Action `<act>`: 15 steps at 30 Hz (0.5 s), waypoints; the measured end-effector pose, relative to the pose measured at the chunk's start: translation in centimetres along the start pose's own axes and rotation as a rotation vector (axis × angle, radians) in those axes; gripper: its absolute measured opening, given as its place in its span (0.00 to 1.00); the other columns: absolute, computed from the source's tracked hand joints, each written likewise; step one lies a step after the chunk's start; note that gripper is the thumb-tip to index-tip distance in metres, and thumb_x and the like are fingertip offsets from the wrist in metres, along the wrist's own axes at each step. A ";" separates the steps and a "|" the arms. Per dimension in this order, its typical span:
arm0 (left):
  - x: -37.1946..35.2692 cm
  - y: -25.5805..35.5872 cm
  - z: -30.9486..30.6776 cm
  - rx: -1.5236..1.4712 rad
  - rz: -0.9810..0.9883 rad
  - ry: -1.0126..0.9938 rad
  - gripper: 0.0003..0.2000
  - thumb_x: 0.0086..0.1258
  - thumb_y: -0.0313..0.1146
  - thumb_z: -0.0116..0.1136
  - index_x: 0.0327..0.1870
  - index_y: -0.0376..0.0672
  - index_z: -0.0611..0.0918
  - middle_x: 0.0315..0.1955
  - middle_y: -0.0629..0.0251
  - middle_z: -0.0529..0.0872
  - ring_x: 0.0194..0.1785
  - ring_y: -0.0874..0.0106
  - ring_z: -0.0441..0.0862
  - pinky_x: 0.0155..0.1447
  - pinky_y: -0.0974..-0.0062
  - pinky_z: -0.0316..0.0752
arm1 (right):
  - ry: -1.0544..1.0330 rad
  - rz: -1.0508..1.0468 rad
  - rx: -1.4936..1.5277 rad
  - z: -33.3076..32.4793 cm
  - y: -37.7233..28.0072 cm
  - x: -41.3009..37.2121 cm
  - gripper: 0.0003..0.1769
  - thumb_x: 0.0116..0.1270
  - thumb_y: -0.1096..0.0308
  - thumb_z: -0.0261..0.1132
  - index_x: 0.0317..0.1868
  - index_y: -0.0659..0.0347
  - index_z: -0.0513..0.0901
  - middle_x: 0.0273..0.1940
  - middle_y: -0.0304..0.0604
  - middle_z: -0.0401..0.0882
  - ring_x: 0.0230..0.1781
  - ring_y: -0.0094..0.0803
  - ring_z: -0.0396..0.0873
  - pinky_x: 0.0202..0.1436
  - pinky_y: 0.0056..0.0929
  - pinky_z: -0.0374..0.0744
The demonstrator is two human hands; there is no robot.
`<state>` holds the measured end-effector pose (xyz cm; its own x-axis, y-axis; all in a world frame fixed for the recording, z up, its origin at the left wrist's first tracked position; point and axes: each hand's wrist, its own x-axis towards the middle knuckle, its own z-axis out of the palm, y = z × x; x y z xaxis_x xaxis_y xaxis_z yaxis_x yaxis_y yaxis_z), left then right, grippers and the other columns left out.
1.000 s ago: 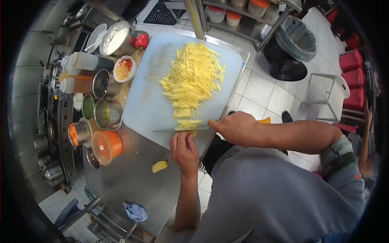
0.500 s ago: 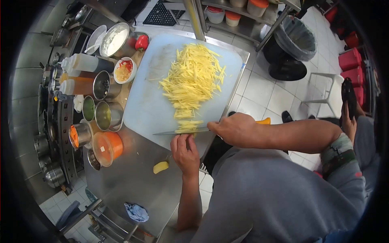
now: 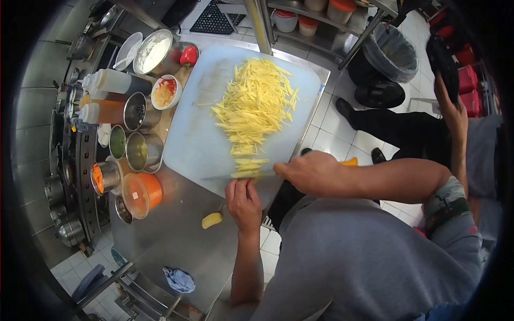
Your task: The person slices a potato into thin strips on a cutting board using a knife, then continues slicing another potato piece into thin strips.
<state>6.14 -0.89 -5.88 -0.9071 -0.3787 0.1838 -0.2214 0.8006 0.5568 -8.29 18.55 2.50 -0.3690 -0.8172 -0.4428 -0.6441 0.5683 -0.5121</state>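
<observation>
My right hand (image 3: 308,172) is wrapped round the handle of a knife (image 3: 222,177), whose motion-smeared blade lies across the near part of the blue-white cutting board (image 3: 187,123). My left hand (image 3: 244,204) is at the board's near edge, its curled fingertips close against the blade on a piece of potato mostly hidden under them. Just beyond the blade are a few freshly cut strips (image 3: 248,167). Further up the board spreads a large heap of thin yellow potato strips (image 3: 257,101). A peeled potato piece (image 3: 212,220) rests on the steel table, left of my left hand.
Left of the board stand squeeze bottles (image 3: 110,83), steel cups (image 3: 144,152), an orange-filled tub (image 3: 142,195) and a white bowl (image 3: 165,93). A red pepper (image 3: 188,56) sits behind. A blue cloth (image 3: 179,280) lies on the steel table (image 3: 171,241). Another person's hand (image 3: 452,115) shows at right.
The knife blade has moved slightly toward my left fingers and is more blurred, with more strips in front of it. At right, the other person's leg has stretched out and their hand has risen.
</observation>
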 end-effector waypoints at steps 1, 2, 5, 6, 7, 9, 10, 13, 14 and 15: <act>0.4 -0.1 0.2 -0.004 0.024 0.030 0.06 0.73 0.24 0.64 0.48 0.38 0.87 0.46 0.54 0.87 0.51 0.52 0.84 0.57 0.58 0.79 | -0.031 0.014 -0.012 -0.9 -0.2 -0.1 0.16 0.71 0.70 0.64 0.58 0.56 0.76 0.35 0.53 0.88 0.33 0.54 0.90 0.33 0.48 0.86; 0.2 -0.1 0.1 -0.004 0.038 0.048 0.06 0.73 0.24 0.64 0.48 0.38 0.87 0.47 0.54 0.87 0.51 0.52 0.83 0.56 0.58 0.79 | -0.043 0.034 -0.001 -0.4 0.1 0.3 0.16 0.71 0.70 0.64 0.58 0.56 0.76 0.35 0.53 0.87 0.33 0.54 0.90 0.33 0.48 0.86; -0.3 -0.2 0.1 -0.007 0.038 0.040 0.06 0.73 0.23 0.63 0.48 0.38 0.86 0.47 0.54 0.86 0.51 0.52 0.83 0.56 0.58 0.79 | -0.024 0.046 -0.016 0.2 1.2 1.1 0.16 0.71 0.70 0.63 0.57 0.56 0.76 0.34 0.53 0.87 0.34 0.53 0.90 0.34 0.48 0.87; -0.3 -0.2 0.0 -0.003 0.034 0.021 0.06 0.73 0.23 0.63 0.48 0.38 0.86 0.47 0.54 0.86 0.51 0.52 0.83 0.56 0.58 0.78 | 0.005 0.009 -0.034 0.2 0.7 1.5 0.15 0.71 0.71 0.63 0.57 0.57 0.76 0.34 0.53 0.87 0.34 0.53 0.90 0.34 0.48 0.87; -0.8 -0.2 -0.3 0.014 0.028 -0.002 0.06 0.73 0.23 0.63 0.48 0.38 0.86 0.47 0.54 0.86 0.51 0.52 0.82 0.56 0.58 0.78 | 0.026 -0.025 -0.039 0.6 0.1 1.3 0.15 0.71 0.71 0.63 0.57 0.57 0.76 0.33 0.53 0.87 0.34 0.52 0.90 0.34 0.47 0.87; -0.7 -0.5 -0.1 0.041 0.010 -0.009 0.07 0.72 0.23 0.64 0.48 0.38 0.86 0.46 0.54 0.85 0.52 0.52 0.82 0.56 0.58 0.78 | 0.062 -0.018 -0.015 0.5 0.8 0.0 0.14 0.71 0.72 0.62 0.55 0.59 0.76 0.32 0.52 0.86 0.33 0.52 0.90 0.33 0.47 0.86; -1.2 -0.6 -0.4 0.032 0.014 0.001 0.07 0.72 0.23 0.64 0.48 0.38 0.86 0.46 0.54 0.85 0.52 0.52 0.82 0.56 0.58 0.78 | 0.069 -0.015 0.007 0.8 0.8 -0.7 0.13 0.71 0.72 0.62 0.55 0.59 0.76 0.32 0.52 0.86 0.33 0.51 0.90 0.33 0.47 0.86; -0.3 -0.5 0.3 0.005 0.049 0.056 0.07 0.71 0.23 0.65 0.48 0.38 0.86 0.46 0.55 0.85 0.52 0.52 0.82 0.56 0.58 0.78 | 0.101 -0.067 0.007 1.4 0.5 1.2 0.15 0.70 0.73 0.63 0.56 0.61 0.76 0.32 0.52 0.87 0.33 0.50 0.91 0.33 0.47 0.86; -0.7 -0.4 0.0 0.017 0.047 0.042 0.07 0.71 0.23 0.65 0.47 0.38 0.86 0.46 0.55 0.85 0.51 0.52 0.82 0.55 0.58 0.78 | 0.046 -0.039 -0.011 1.5 0.3 1.4 0.16 0.69 0.72 0.64 0.56 0.61 0.76 0.33 0.53 0.87 0.33 0.50 0.90 0.34 0.49 0.86; -0.6 -0.6 0.0 0.024 0.046 0.040 0.06 0.71 0.23 0.65 0.47 0.38 0.86 0.46 0.55 0.85 0.51 0.52 0.82 0.55 0.58 0.78 | 0.036 -0.024 -0.013 0.7 0.3 0.8 0.17 0.69 0.71 0.64 0.57 0.60 0.76 0.33 0.53 0.87 0.33 0.51 0.90 0.34 0.49 0.86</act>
<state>6.83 -1.07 -6.34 -0.9017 -0.3592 0.2407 -0.1892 0.8284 0.5272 -8.27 18.08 1.44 -0.3770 -0.8334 -0.4042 -0.6613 0.5477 -0.5125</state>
